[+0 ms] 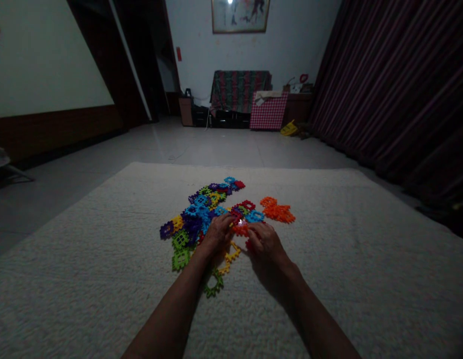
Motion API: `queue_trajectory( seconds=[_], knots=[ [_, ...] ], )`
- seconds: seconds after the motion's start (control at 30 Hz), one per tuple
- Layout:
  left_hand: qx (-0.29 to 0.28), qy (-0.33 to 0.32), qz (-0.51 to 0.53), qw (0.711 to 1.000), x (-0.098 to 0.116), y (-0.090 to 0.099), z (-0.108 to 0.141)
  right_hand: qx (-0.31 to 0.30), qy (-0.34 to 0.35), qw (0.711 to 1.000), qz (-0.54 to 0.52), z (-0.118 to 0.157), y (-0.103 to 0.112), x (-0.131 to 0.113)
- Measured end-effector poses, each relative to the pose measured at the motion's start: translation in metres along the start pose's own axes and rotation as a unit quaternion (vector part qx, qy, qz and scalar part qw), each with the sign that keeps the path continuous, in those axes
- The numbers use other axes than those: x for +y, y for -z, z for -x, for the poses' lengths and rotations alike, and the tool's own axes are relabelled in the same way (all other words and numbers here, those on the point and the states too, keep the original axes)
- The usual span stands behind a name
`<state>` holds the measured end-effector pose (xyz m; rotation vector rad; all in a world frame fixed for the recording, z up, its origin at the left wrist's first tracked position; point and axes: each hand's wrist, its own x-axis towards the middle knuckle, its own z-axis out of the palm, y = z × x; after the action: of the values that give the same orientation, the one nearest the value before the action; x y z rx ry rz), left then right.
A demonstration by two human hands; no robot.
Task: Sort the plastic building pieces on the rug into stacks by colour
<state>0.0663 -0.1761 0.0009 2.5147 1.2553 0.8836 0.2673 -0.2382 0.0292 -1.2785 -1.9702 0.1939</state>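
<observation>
A heap of plastic interlocking building pieces with toothed edges [196, 219] lies on a pale mat, in blue, purple, green, yellow and red. At its right side, my left hand [218, 230] rests with curled fingers over the pieces; what its fingertips grip is hidden. Between both hands shows an orange interlocking piece [241, 229]. My right hand [266, 241] pinches this piece's right edge with thumb and fingers. Just beyond the hands are a red piece [248, 205] and a light blue piece [255, 216]. A green piece [213, 283] lies near my left forearm.
A separate cluster of orange pieces [279, 212] lies to the right of the heap. The pale mat [351, 239] spreads over a tiled floor [231, 147]. Against the far wall stands a low cabinet with a draped cloth [237, 89]. Dark curtains [388, 94] hang at the right.
</observation>
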Motion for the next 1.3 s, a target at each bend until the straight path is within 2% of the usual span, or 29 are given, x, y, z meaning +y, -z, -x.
queue_trajectory(
  seconds=[0.13,0.3,0.4,0.47,0.5,0.53,0.6,0.67,0.8,0.93,1.13,1.3],
  knots=[
    [0.019,0.004,0.012,1.0,0.0,-0.002,-0.001,0.08,-0.095,0.99,-0.063,-0.005,0.014,0.023],
    [0.007,-0.009,-0.009,1.0,0.003,-0.001,0.001,0.126,-0.229,0.965,-0.012,-0.011,0.034,0.08],
    [0.01,-0.013,-0.016,1.0,0.006,-0.001,0.003,0.203,-0.246,0.947,0.044,-0.011,0.038,0.097],
    [0.018,-0.015,-0.017,1.0,0.008,-0.001,0.003,0.254,-0.221,0.939,0.078,-0.009,0.033,0.092],
    [0.02,-0.016,-0.018,1.0,0.009,-0.002,0.003,0.256,-0.195,0.943,0.081,-0.008,0.027,0.085],
    [0.02,-0.017,-0.02,0.999,0.01,-0.002,0.002,0.24,-0.163,0.954,0.071,-0.006,0.021,0.077],
    [0.016,-0.015,-0.031,0.999,0.012,-0.004,0.002,0.159,-0.093,0.982,0.039,-0.003,0.005,0.058],
    [0.009,-0.012,-0.046,0.999,0.013,-0.005,0.002,0.112,-0.049,0.992,0.036,-0.001,-0.009,0.042],
    [0.005,-0.03,-0.042,0.999,0.013,-0.008,0.002,0.081,-0.027,0.994,0.061,0.004,-0.026,0.03],
    [0.022,-0.037,-0.025,0.999,0.013,-0.009,0.002,0.06,-0.009,0.997,0.042,0.007,-0.029,0.032],
    [0.034,0.02,-0.066,0.997,0.015,-0.01,0.001,0.079,-0.024,0.996,0.029,0.009,-0.023,0.028],
    [0.05,0.063,-0.064,0.995,0.018,-0.012,0.0,0.009,0.004,0.999,-0.035,0.009,-0.013,0.011]
  ],
)
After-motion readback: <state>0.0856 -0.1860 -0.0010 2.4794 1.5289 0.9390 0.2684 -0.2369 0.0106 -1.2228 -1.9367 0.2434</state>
